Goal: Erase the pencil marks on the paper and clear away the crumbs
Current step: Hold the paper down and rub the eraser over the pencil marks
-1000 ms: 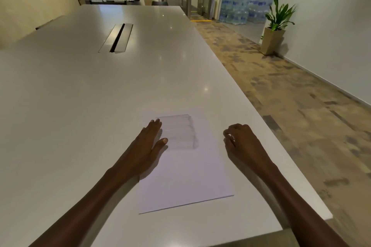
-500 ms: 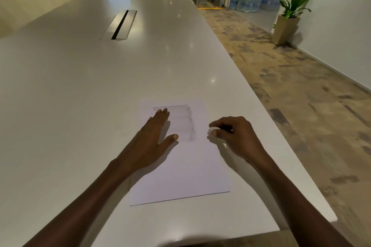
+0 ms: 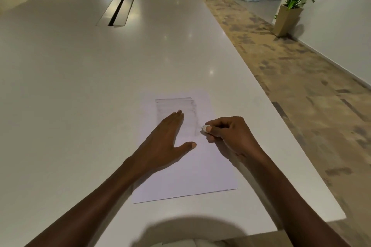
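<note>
Paper (image 3: 186,170) lay on the table (image 3: 80,86), thin and slidey, so my left hand (image 3: 166,138) pressed it flat, fingers straight. My right hand (image 3: 230,134) pinched the small eraser (image 3: 204,127) beside the pencil marks (image 3: 176,106).

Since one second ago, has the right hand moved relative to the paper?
Yes. The right hand moved left, from the table beside the paper onto the sheet, and now holds the eraser at the right edge of the pencil marks.
</note>
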Demonstrator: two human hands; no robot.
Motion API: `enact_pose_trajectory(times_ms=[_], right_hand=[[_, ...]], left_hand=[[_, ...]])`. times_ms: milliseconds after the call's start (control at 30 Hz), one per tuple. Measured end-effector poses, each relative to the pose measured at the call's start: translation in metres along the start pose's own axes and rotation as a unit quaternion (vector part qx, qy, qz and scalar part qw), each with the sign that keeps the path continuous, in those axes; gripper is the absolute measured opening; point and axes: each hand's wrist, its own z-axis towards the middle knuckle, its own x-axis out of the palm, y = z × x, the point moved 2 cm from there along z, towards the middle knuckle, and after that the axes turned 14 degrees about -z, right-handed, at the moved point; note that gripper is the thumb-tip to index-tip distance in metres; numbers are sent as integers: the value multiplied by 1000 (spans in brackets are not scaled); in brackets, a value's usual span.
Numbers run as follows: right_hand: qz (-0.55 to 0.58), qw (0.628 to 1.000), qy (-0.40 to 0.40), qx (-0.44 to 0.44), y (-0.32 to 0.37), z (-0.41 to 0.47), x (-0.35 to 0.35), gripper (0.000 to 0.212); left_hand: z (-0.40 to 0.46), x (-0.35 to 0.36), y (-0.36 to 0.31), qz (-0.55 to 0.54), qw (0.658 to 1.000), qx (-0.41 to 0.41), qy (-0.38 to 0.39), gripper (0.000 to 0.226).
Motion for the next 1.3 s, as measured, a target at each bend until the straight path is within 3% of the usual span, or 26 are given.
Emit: enact_pose_trajectory(times_ms=[333, 500, 633, 767, 1067, 1300], right_hand=[[57, 995, 63, 57, 0, 13, -10, 18], [54, 995, 74, 41, 0, 15, -13, 15], [-90, 995, 21, -42, 7, 6, -10, 12], [-297, 942, -21, -157, 5, 3, -2, 9], [-381, 874, -48, -299, 4, 5, 5, 9], [-401, 857, -45, -320, 16, 54, 6, 12]], left_hand=[[-2, 9, 7, 54, 998, 25, -37, 88], [0, 10, 8, 69, 997, 24, -36, 91], [1, 9, 6, 86, 996, 20, -32, 92], [4, 10, 2, 124, 992, 5, -25, 105], [7, 12, 4, 154, 988, -3, -11, 109], [7, 11, 2, 150, 989, -8, 6, 111]])
